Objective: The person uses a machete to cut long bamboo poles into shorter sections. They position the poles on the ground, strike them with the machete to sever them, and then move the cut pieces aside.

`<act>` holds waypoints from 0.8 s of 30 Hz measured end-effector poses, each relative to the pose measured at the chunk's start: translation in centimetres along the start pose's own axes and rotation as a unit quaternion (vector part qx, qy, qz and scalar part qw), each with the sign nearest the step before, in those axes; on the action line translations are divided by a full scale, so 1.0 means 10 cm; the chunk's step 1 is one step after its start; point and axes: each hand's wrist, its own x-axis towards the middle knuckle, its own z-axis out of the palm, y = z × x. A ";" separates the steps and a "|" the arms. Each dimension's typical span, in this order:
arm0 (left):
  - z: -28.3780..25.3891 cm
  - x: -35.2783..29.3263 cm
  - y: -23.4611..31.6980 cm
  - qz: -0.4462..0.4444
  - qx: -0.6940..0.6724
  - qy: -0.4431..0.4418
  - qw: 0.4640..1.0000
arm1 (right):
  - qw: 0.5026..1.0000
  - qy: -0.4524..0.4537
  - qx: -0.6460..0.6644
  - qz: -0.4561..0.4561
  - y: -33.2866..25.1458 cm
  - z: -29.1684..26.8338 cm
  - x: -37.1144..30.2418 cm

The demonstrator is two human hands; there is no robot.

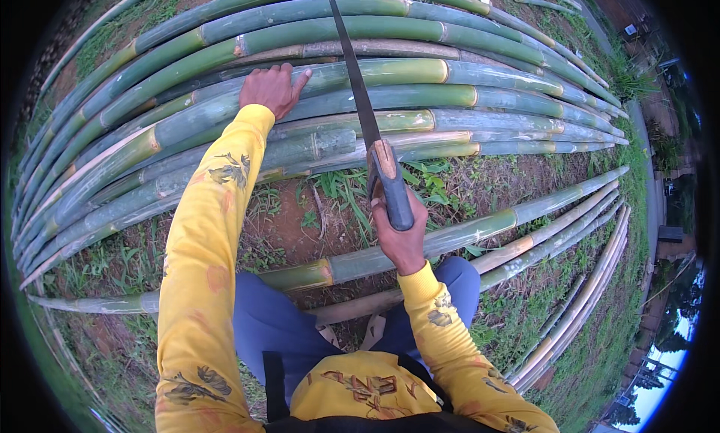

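A handsaw (pixel 355 71) with a long dark blade and a worn dark grip is in my right hand (pixel 402 236), whose fingers are wrapped round the handle. Its blade points away from me and lies across several green bamboo poles in the picture; I cannot tell whether its teeth bite into any. Left of the blade, my left hand (pixel 271 89) grips a thick green bamboo pole (pixel 409 71) from above. The fingers bend over its far side, and the thumb lies along it toward the blade.
More long bamboo poles (pixel 300 13) lie side by side beyond my hands. Nearer, a separate bamboo pole (pixel 480 227) crosses in front of my legs, with thinner poles (pixel 577 328) at the right. Grass and bare soil (pixel 285 208) show between them. A paved strip (pixel 649 170) runs along the right.
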 end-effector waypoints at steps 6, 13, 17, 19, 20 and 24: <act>0.00 0.01 0.05 -0.023 -0.014 0.029 0.999 | 0.998 0.007 -0.061 -0.012 -0.09 -0.36 -0.78; 0.13 -0.02 0.09 -0.018 -0.028 0.009 0.999 | 1.000 -0.001 -0.020 -0.018 -0.06 0.07 0.37; 0.00 -0.03 0.05 -0.016 -0.010 0.039 0.999 | 0.998 -0.012 -0.068 0.011 -0.04 -0.38 -0.89; 0.02 -0.04 0.05 -0.014 -0.008 0.064 0.998 | 0.997 0.003 -0.073 0.010 -0.18 -0.39 -0.95; 0.02 0.00 0.03 -0.025 -0.009 0.066 0.997 | 0.999 0.000 -0.053 0.008 -0.15 -0.34 -0.71; 0.12 0.06 0.14 -0.039 -0.043 0.029 0.998 | 0.999 -0.036 -0.032 0.012 -0.01 -0.08 0.30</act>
